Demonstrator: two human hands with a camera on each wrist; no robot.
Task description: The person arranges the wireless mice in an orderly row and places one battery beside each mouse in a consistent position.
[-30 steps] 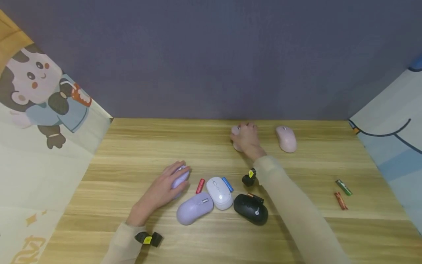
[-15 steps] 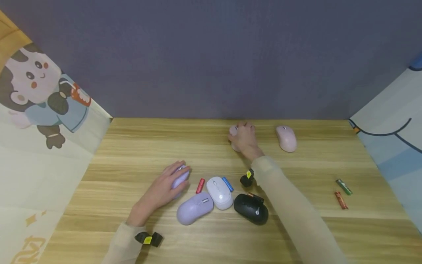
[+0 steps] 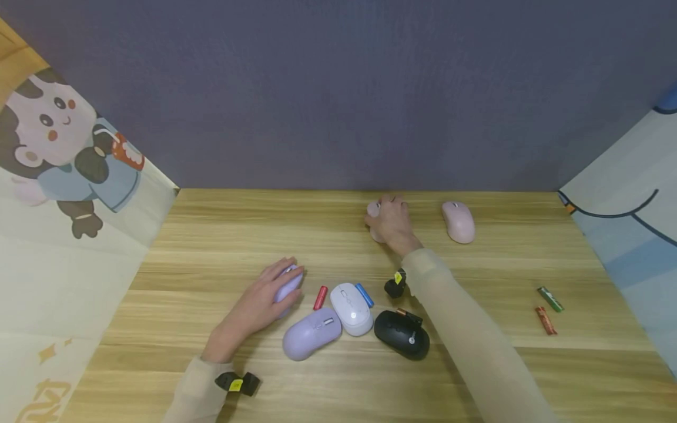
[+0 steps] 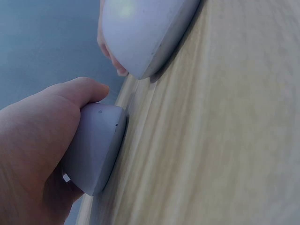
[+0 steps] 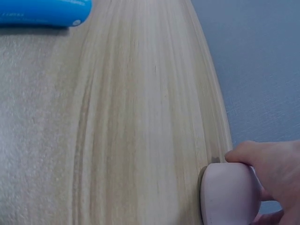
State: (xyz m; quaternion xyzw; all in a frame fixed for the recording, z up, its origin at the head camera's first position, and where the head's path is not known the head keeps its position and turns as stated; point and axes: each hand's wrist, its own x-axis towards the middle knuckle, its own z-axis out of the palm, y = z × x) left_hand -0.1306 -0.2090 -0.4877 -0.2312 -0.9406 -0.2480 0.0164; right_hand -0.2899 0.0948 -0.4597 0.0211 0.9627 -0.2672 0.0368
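Observation:
My left hand [image 3: 256, 305] grips a small lilac computer mouse [image 3: 288, 286], thumb on its near side and fingers over the other. The left wrist view shows that mouse [image 4: 96, 145] flat on the wood with the thumb along its edge. Near the table's back edge, my right hand [image 3: 394, 224] holds a pink mouse [image 3: 373, 210], largely covered by the fingers. In the right wrist view the pink mouse [image 5: 229, 194] sits on the tabletop between thumb and fingers. A second pink mouse [image 3: 459, 223] lies to its right, apart from the hand.
Between the arms lie a larger lilac mouse [image 3: 312, 333], a white mouse [image 3: 351, 309] and a black mouse [image 3: 402, 335]. Beside them are a red battery [image 3: 320, 298], a blue battery [image 3: 364, 295] and a dark battery [image 3: 411, 318]. Green [image 3: 551, 299] and red-brown [image 3: 546, 321] batteries lie far right.
My right hand has shifted slightly left with the pink mouse, widening the space to the other pink one. The left hand stays put on its lilac mouse.

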